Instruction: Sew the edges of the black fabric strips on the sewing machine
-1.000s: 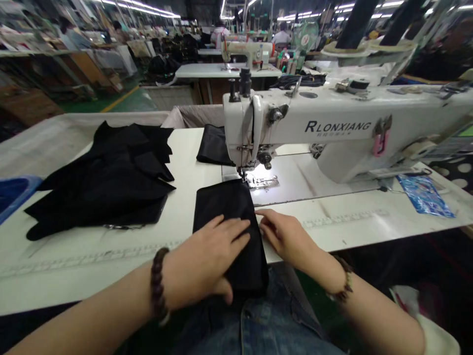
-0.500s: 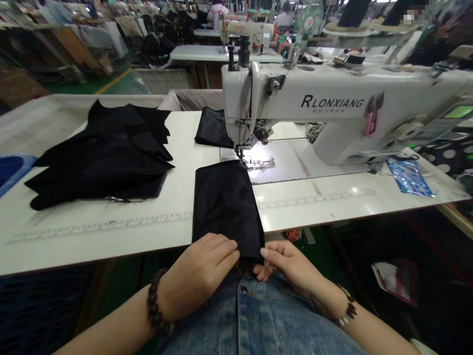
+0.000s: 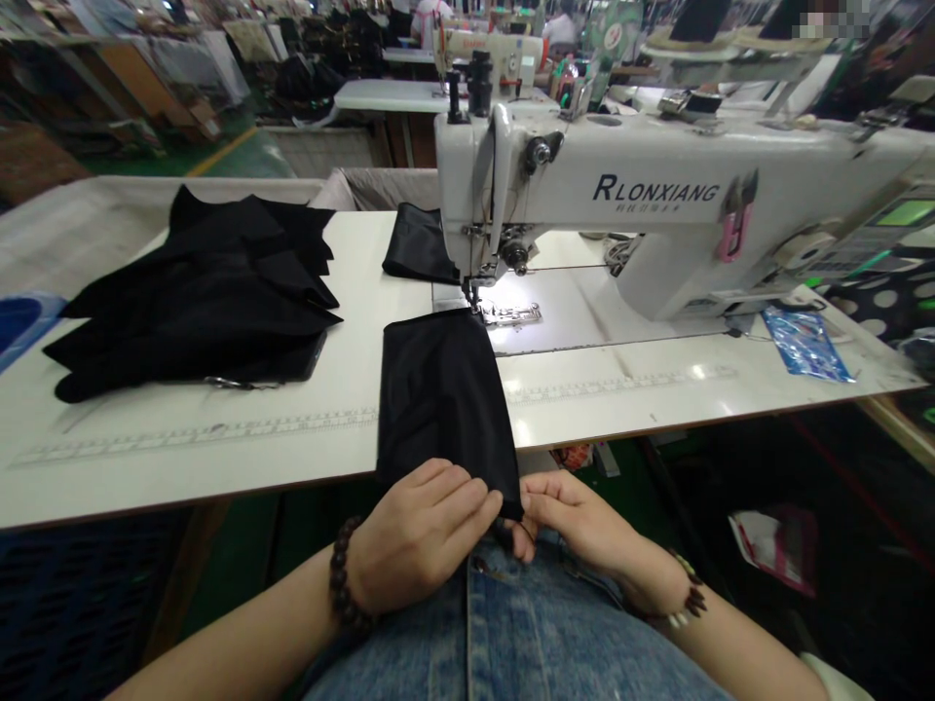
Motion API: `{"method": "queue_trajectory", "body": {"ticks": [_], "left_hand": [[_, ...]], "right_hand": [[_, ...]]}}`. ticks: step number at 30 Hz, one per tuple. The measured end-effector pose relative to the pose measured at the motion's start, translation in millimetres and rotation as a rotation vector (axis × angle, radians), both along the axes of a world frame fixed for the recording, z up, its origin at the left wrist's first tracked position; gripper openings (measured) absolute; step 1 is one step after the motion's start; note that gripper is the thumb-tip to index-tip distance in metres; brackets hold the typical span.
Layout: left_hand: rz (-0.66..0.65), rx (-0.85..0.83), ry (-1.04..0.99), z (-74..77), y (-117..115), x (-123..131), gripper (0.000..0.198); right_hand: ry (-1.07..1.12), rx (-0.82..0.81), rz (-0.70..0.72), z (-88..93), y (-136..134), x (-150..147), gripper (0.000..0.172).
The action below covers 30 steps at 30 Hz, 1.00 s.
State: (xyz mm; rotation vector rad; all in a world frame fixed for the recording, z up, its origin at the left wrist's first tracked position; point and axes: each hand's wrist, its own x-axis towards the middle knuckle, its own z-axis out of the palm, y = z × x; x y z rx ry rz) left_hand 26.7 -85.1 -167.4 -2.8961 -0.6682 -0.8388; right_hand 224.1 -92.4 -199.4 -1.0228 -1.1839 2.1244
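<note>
A black fabric panel (image 3: 444, 394) lies from the sewing machine's presser foot (image 3: 473, 300) down over the table's front edge. My left hand (image 3: 430, 531) grips its lower edge, fingers folded over the cloth and the thumb hidden. At the lower right corner, my right hand (image 3: 559, 511) pinches the same panel between thumb and fingers. The white sewing machine (image 3: 555, 175) stands over the panel's far end, its lamp lighting the needle plate. Another black fabric piece (image 3: 420, 243) lies folded behind the needle.
A pile of black fabric pieces (image 3: 205, 292) lies on the left of the table, with metal scissors or snips (image 3: 241, 384) at its front edge. A printed ruler (image 3: 197, 438) runs along the tabletop. Pink-handled snips (image 3: 736, 229) hang on the machine; a blue packet (image 3: 807, 343) lies right.
My left hand has slid right along the panel's lower edge, closer to my right hand. My right hand keeps its pinch at the corner. The view has shifted slightly.
</note>
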Motion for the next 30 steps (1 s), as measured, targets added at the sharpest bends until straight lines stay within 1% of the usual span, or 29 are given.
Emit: {"method": "queue_trajectory", "body": {"ticks": [6,12,14,18,20,24,27,30], "left_hand": [[-0.006,-0.025,-0.04,-2.6,-1.0,5.2,0.025],[-0.035,-0.079,-0.094,-4.5,-0.2,6.9,0.021],[-0.042,-0.095,-0.088,-4.6,0.6,7.2,0.023],[-0.05,-0.123,-0.075,-4.0,1.2,7.4,0.024],[-0.05,-0.115,-0.087,-3.8,1.0,7.7,0.023],[-0.055,-0.104,-0.079,-6.5,0.2,7.7,0.019],[-0.029,-0.08,-0.075,-10.2,-0.4,6.2,0.012],[-0.015,-0.019,-0.092,-11.6,-1.0,4.5,0.012]], "right_hand": [[-0.12,0.083,0.092,7.4,6.9,5.9,0.02],[-0.108,0.094,0.111,10.9,9.7,2.5,0.018],[-0.119,0.111,0.094,11.7,9.9,2.2,0.021],[-0.136,0.156,0.052,10.9,9.4,3.1,0.035],[-0.137,0.14,0.064,9.9,8.9,3.7,0.037],[-0.118,0.052,0.097,7.5,8.0,5.1,0.036],[-0.054,-0.02,0.089,4.7,7.7,5.1,0.037],[0.016,-0.068,0.082,2.3,7.9,3.6,0.035]]}}
